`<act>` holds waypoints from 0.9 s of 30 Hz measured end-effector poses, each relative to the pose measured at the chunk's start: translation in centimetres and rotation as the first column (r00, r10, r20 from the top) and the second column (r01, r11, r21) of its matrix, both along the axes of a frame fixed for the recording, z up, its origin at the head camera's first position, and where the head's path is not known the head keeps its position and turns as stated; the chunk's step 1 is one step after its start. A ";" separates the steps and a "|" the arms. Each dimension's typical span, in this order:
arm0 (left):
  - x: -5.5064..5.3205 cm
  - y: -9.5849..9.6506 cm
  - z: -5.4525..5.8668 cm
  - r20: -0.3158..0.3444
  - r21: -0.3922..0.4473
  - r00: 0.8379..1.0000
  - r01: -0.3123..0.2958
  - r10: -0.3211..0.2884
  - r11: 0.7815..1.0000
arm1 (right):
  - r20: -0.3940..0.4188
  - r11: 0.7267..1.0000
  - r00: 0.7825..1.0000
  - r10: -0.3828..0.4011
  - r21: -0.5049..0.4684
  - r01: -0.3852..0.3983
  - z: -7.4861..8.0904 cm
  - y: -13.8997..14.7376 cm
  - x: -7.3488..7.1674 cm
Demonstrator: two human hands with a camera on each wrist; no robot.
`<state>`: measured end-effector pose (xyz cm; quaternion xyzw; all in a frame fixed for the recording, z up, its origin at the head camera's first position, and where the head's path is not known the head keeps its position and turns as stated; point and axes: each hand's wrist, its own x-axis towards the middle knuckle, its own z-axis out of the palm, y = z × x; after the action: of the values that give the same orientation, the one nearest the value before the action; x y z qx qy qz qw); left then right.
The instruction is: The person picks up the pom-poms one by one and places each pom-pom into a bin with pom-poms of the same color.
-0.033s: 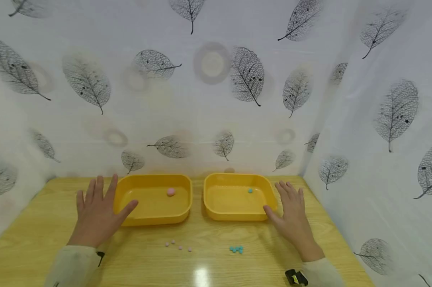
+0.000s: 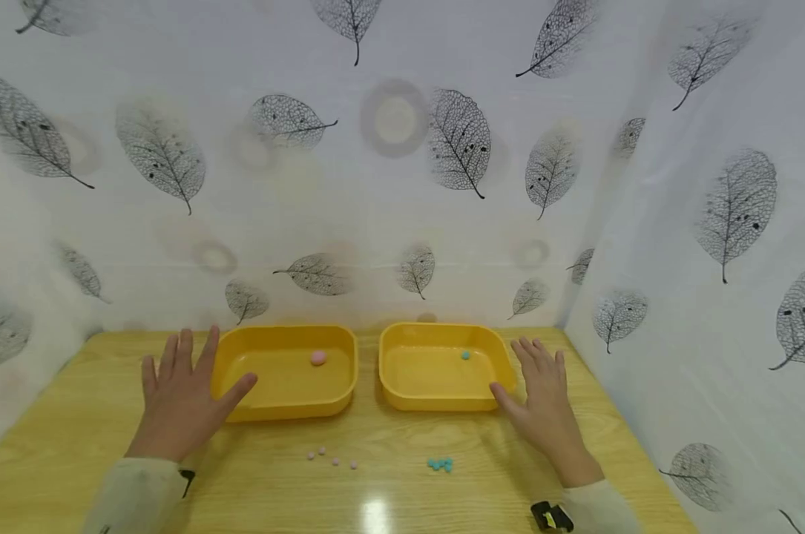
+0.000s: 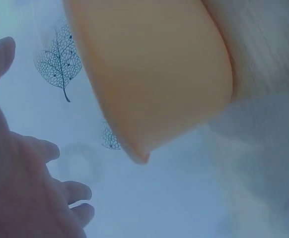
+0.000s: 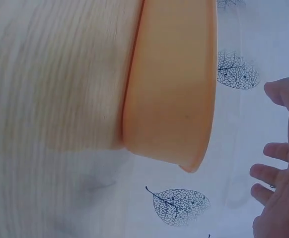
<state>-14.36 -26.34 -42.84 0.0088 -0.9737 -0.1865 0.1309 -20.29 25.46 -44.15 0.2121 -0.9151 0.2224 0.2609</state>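
Note:
My left hand (image 2: 182, 400), fingers spread and holding nothing, is at the left end of a yellow plastic tray (image 2: 288, 409). A pink ball (image 2: 318, 357) lies inside that tray. At the right end of a second yellow tray (image 2: 435, 403) is my right hand (image 2: 542, 404), also spread with nothing in it. One small teal ball (image 2: 465, 355) sits in this tray. Both wrist views show a gap between the hand and the tray wall (image 3: 154, 74). Several tiny pale pink balls (image 2: 336, 461) and a cluster of teal balls (image 2: 440, 464) lie on the table in front.
The trays stand side by side on a light wood-grain table (image 2: 255, 497), with a narrow gap between them. A white curtain (image 2: 389, 215) printed with dark leaves hangs behind the table and along its sides.

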 end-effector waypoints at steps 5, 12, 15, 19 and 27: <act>0.7 -1.4 -0.4 0.014 0.020 1.000 -0.019 0.019 1.000 | 0.036 1.000 0.999 0.010 0.019 -0.011 0.0 -1.2 -0.3; -0.1 -1.7 -0.3 0.241 0.245 0.969 -0.003 -0.058 0.970 | 0.116 0.998 0.993 -0.026 0.060 0.020 -0.3 -0.8 0.2; -1.0 -1.3 -0.4 0.311 0.358 0.944 -0.014 -0.105 0.934 | 0.128 0.998 0.991 -0.033 0.055 0.026 -0.6 0.0 0.3; -1.6 -1.6 -0.9 0.355 0.420 0.924 -0.021 -0.143 0.907 | 0.151 0.999 0.988 -0.027 0.047 0.020 -0.9 0.3 0.3; -0.9 -2.2 -1.3 0.417 0.379 0.903 -0.071 -0.102 0.923 | 0.171 1.000 0.985 0.006 0.007 -0.008 -1.5 -0.2 0.0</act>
<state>-15.26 -28.53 -44.12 0.0672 -0.9225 -0.3686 -0.0923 -20.31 25.23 -45.63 0.1964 -0.9343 0.2373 0.1796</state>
